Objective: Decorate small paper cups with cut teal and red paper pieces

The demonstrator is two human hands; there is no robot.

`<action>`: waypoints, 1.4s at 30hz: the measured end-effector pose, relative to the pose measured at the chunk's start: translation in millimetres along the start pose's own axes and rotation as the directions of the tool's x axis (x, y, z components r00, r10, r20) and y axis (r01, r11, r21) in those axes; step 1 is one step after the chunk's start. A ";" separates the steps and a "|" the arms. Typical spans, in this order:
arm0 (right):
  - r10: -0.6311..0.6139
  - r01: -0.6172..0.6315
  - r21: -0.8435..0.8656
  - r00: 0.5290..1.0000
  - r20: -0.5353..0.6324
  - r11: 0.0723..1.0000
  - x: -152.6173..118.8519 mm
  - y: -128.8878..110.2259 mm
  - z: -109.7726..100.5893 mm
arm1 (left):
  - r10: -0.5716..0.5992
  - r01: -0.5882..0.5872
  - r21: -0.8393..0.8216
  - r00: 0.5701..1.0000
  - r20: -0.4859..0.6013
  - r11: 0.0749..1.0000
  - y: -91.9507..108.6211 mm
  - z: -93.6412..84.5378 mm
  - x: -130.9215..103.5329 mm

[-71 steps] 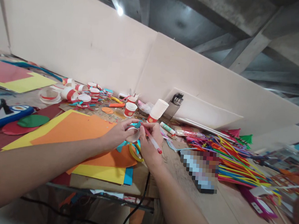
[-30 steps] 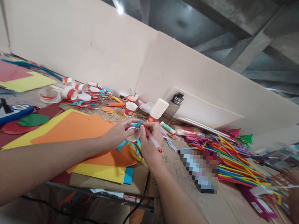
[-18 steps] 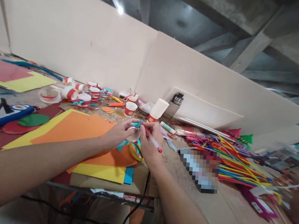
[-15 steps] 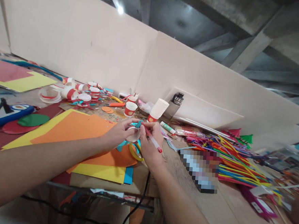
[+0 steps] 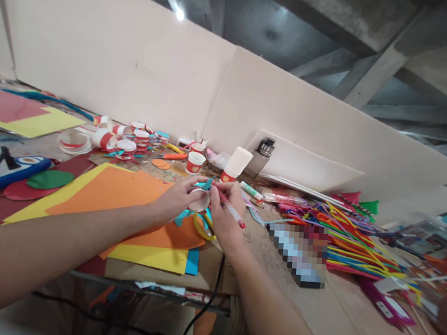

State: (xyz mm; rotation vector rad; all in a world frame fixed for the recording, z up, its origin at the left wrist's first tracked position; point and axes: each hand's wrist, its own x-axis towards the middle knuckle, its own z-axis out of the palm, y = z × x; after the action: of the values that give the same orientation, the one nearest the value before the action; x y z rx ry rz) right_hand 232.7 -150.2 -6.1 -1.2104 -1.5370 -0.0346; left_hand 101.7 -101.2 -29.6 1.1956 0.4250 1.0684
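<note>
While the left hand (image 5: 176, 199) clamps a round, pale paper cup (image 5: 199, 202) over the table (image 5: 257, 256), the right hand (image 5: 223, 220) grips a slim, translucent pen (image 5: 232, 211) with red ends, its front touching or close to a flat blue scrap (image 5: 207, 185) at the cup's edge. Just below, a smooth yellow ring (image 5: 196, 228) overlaps flat orange paper (image 5: 180, 238).

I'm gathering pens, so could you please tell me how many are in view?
1 that I can make out: the red-ended pen, held in the right hand. Others may be hidden; the thin items at the rear cup are unclear.
</note>
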 end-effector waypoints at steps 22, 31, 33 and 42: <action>-0.019 0.019 -0.068 1.000 -0.003 0.997 0.6 0.3 -0.4 | -0.028 0.027 -0.065 0.999 -0.020 0.998 1.6 1.3 -1.2; -0.004 0.003 -0.045 1.000 -0.009 0.999 0.4 0.0 -0.4 | -0.003 0.003 -0.023 1.000 -0.009 1.000 -2.0 -1.5 0.3; -0.012 0.011 -0.054 1.000 -0.008 0.998 0.5 0.2 -0.3 | -0.001 0.001 -0.019 1.000 -0.008 1.000 -2.1 -1.7 0.3; -0.023 0.022 -0.079 1.000 -0.009 0.997 0.7 0.1 -0.8 | 0.002 -0.002 -0.017 1.000 -0.002 1.000 0.4 0.4 -0.5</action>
State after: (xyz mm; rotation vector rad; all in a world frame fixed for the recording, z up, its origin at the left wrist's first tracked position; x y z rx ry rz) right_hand 233.4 -150.2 -5.4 -1.2531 -1.5533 -0.1171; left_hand 101.6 -101.8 -29.3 1.1803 0.4160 1.0727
